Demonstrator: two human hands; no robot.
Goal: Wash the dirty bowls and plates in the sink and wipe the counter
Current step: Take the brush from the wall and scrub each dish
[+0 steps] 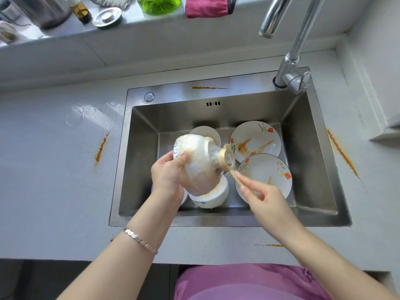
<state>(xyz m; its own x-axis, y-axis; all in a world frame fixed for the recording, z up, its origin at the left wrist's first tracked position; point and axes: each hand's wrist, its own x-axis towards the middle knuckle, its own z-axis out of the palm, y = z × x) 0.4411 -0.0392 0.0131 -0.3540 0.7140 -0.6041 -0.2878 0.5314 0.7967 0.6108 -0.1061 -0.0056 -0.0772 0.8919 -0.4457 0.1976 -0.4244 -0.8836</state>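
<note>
Head view: bowl (197,167) in left hand (166,176) half-hides bowls (214,195) beneath; brush (228,161) blurred.

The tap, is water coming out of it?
No, no stream falls from the tap spout into the sink below it.

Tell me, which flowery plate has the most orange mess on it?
The far plate, lying toward the back of the sink. Broad orange smears cross its middle, while the nearer plate shows only one small smudge.

silver link bracelet (140,238) on the left wrist; pink-purple garment (238,282) — a darker print at its right
</note>
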